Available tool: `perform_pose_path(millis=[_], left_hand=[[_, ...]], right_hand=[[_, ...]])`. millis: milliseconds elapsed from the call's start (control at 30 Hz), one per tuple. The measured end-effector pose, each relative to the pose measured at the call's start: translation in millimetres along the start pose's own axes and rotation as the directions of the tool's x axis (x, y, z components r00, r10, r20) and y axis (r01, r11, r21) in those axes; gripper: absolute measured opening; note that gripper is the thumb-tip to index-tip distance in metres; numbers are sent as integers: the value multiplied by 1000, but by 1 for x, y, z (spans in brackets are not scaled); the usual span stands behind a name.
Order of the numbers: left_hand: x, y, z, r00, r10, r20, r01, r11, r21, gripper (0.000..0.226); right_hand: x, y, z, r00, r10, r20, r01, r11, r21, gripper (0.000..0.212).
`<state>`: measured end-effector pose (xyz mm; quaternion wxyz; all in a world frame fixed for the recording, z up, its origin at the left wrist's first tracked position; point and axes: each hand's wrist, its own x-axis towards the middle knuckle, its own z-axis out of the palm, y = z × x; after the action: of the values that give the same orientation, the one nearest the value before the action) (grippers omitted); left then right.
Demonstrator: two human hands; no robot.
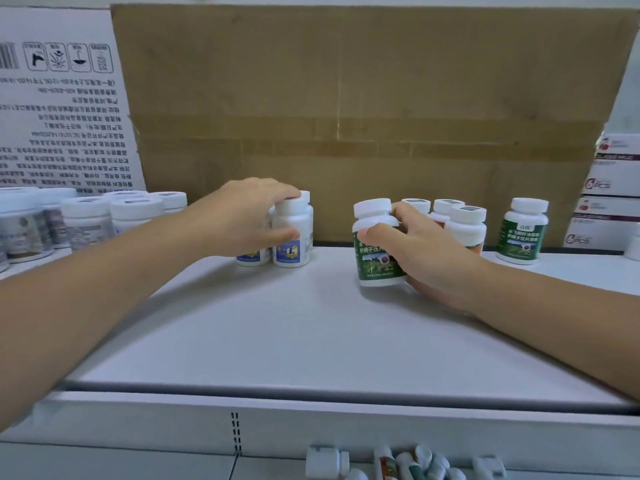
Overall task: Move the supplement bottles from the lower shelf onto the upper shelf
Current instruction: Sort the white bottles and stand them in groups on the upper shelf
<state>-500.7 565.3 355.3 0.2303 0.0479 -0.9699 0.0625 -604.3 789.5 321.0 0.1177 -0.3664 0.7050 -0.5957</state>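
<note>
- Left hand (pixel 242 216): closed round a blue-label bottle (pixel 291 233), fingers over the cap and thumb on the body. The bottle stands upright on the upper shelf (pixel 311 323) at about 11 o'clock from shelf centre, touching a second blue-label bottle (pixel 252 256) at its 9 o'clock.
- Right hand (pixel 426 251): gripping a green-label bottle (pixel 375 251) at about 1 o'clock, thumb across the shoulder and fingers wrapped behind and under. We cannot tell whether its base is touching the shelf.
- Judged step: setting both bottles down in the back row.
- For the green one, we slide the lower fingers out first so that the base lands flat. The orange-label bottles (pixel 465 226) sit just behind the knuckles at 2 o'clock, so we withdraw toward 6 o'clock, not sideways.
- For the blue one, we let go of the cap only once the base is square, and lift the hand straight up so that it does not knock the neighbour.
- Labels should face 6 o'clock, matching the lone green-label bottle (pixel 523 233) at 3 o'clock.
- Remaining: loose bottles (pixel 408 462) lie on the lower shelf (pixel 138 462) at 6 o'clock.
</note>
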Motion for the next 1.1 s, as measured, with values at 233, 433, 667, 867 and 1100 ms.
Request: perform_pose_path(millis=[233,433,667,867,1100], left_hand=[[-15,27,-22,972,190,-136,-179,979,95,53],[-23,101,-31,949,219,226,-236,970,51,61],[-2,173,-12,876,305,373,-290,952,-97,56],[22,222,0,849,368,378,-322,929,-181,51],[40,232,26,846,432,313,-341,889,-306,49]], right_hand=[[-9,-25,-9,999,-32,29,33,998,-47,44],[-42,-40,-61,999,-41,11,43,985,-169,62],[-71,-11,-144,990,-13,-139,-7,989,-144,41],[-63,2,-205,971,3,-240,-44,986,-164,42],[-29,19,-242,963,65,-262,-138,952,-273,34]])
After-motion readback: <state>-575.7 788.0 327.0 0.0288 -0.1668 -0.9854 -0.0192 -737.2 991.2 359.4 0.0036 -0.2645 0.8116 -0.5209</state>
